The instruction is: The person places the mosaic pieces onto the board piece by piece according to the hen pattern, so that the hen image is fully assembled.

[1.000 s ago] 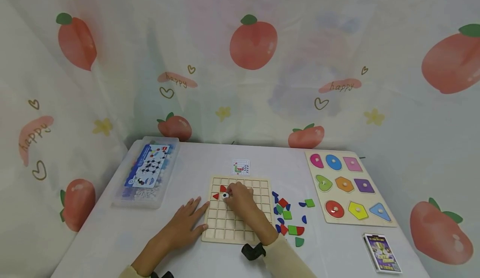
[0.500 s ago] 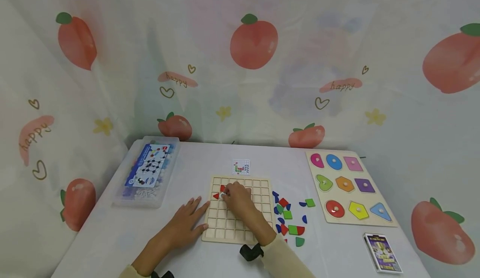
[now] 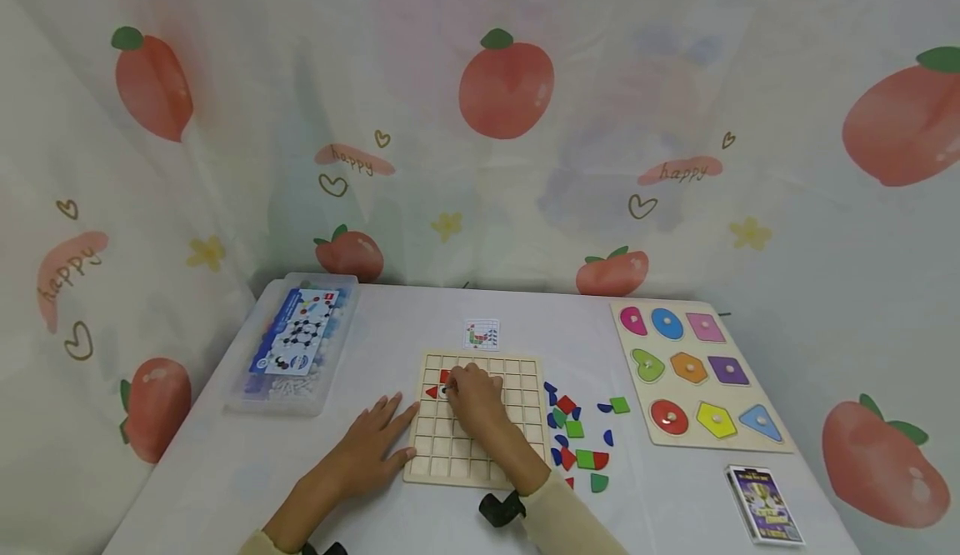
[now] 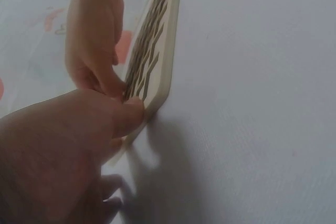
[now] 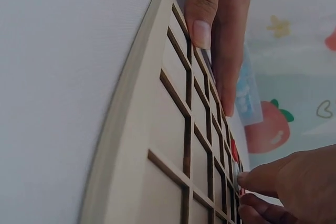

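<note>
At the near edge, the right sleeve (image 3: 573,517) ends by a black wrist mount (image 3: 501,508), and a card pack (image 3: 765,505) lies near the table's (image 3: 660,513) right side. The left hand (image 3: 370,453) lies with its fingers spread wide, thumb and fingertips at the left edge of the board (image 3: 450,467), which lies flat in the middle of the table. The right hand (image 3: 478,401), fingers drawn in narrow, pinches a white piece (image 3: 444,390) with a black dot in a cell toward the board's far left. Two red pieces (image 3: 432,392) sit in cells beside it, one to its left, one just beyond. Right of the board lie loose pieces (image 3: 574,429) in red, green and blue; farther right, a shape puzzle (image 3: 660,392). A clear box (image 3: 292,347) stands far left. Just beyond the board lies a picture card (image 3: 482,334); behind everything hangs a peach-print cloth (image 3: 420,80).
</note>
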Action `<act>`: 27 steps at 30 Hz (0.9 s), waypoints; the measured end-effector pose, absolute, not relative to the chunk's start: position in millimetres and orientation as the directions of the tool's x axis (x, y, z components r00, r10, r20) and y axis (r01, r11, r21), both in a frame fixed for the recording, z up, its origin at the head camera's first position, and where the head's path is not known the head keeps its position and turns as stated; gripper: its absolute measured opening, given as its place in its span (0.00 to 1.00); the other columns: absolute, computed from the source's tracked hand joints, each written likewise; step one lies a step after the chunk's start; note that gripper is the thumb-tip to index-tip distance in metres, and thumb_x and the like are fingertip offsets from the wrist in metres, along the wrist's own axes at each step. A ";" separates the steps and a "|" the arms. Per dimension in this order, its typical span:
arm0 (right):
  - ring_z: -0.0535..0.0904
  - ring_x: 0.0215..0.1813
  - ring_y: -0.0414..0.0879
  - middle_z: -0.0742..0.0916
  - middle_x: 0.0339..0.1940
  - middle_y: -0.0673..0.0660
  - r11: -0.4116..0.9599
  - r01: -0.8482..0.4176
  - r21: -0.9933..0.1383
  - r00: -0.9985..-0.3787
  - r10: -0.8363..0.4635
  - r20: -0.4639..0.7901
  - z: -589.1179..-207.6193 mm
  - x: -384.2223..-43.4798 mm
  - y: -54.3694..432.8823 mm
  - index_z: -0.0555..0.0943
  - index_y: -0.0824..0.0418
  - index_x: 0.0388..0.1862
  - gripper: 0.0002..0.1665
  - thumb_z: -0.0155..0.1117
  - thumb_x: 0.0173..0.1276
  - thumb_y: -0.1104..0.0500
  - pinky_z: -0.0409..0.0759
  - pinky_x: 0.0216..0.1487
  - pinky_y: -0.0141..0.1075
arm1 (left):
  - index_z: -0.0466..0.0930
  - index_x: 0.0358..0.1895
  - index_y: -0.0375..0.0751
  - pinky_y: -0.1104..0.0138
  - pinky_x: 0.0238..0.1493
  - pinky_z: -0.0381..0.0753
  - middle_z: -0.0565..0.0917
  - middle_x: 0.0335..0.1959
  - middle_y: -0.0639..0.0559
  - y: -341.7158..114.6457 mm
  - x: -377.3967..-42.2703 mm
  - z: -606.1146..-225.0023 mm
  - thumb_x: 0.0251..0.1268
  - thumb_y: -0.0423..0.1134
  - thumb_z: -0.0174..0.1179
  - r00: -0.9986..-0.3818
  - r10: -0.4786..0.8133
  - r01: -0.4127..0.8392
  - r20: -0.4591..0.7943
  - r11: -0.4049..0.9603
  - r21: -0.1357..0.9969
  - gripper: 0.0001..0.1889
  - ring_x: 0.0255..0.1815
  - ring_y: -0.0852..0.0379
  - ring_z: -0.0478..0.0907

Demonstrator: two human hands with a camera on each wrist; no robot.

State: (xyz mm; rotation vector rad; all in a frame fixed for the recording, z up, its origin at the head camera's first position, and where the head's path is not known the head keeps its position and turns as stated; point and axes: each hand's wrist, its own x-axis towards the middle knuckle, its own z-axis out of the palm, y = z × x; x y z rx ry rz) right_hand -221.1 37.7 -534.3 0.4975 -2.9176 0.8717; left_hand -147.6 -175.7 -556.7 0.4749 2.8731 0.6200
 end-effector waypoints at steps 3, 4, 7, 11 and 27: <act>0.80 0.42 0.49 0.84 0.38 0.54 0.783 -0.309 -0.540 -0.950 -0.277 0.143 -534.0 -221.8 44.2 0.87 0.58 0.42 0.02 0.71 0.73 0.61 0.65 0.44 0.46 | 0.62 0.84 0.54 0.37 0.82 0.54 0.58 0.86 0.41 -175.9 -147.1 -557.1 0.79 0.57 0.57 -0.937 0.336 0.269 -0.091 0.865 0.424 0.36 0.86 0.35 0.51; 0.80 0.43 0.50 0.85 0.39 0.54 0.784 -0.295 -0.547 -0.955 -0.264 0.138 -534.4 -222.3 48.2 0.87 0.57 0.42 0.02 0.71 0.74 0.60 0.66 0.44 0.46 | 0.62 0.84 0.54 0.37 0.82 0.54 0.58 0.86 0.41 -175.9 -146.9 -557.3 0.79 0.57 0.57 -0.938 0.336 0.268 -0.091 0.865 0.424 0.36 0.86 0.35 0.51; 0.82 0.48 0.51 0.86 0.42 0.54 0.784 -0.243 -0.571 -0.970 -0.211 0.123 -534.9 -224.5 66.9 0.87 0.57 0.43 0.04 0.70 0.74 0.58 0.70 0.48 0.49 | 0.61 0.84 0.54 0.37 0.82 0.53 0.58 0.86 0.41 -175.8 -147.0 -558.6 0.79 0.57 0.57 -0.937 0.336 0.268 -0.092 0.864 0.427 0.36 0.87 0.35 0.51; 0.83 0.53 0.54 0.86 0.48 0.57 0.787 -0.172 -0.593 -0.985 -0.131 0.111 -535.0 -226.8 105.0 0.87 0.58 0.50 0.09 0.69 0.75 0.57 0.74 0.52 0.53 | 0.61 0.84 0.54 0.37 0.82 0.53 0.57 0.86 0.41 -175.5 -147.3 -558.8 0.79 0.58 0.56 -0.936 0.339 0.270 -0.094 0.864 0.425 0.36 0.87 0.36 0.50; 0.75 0.58 0.69 0.76 0.58 0.77 0.799 0.240 -0.551 -0.966 0.255 -0.050 -532.2 -199.9 261.9 0.75 0.77 0.63 0.25 0.64 0.74 0.62 0.81 0.58 0.61 | 0.61 0.84 0.52 0.37 0.82 0.54 0.58 0.86 0.40 -173.8 -146.1 -554.9 0.79 0.57 0.57 -0.936 0.339 0.271 -0.093 0.865 0.422 0.36 0.86 0.35 0.51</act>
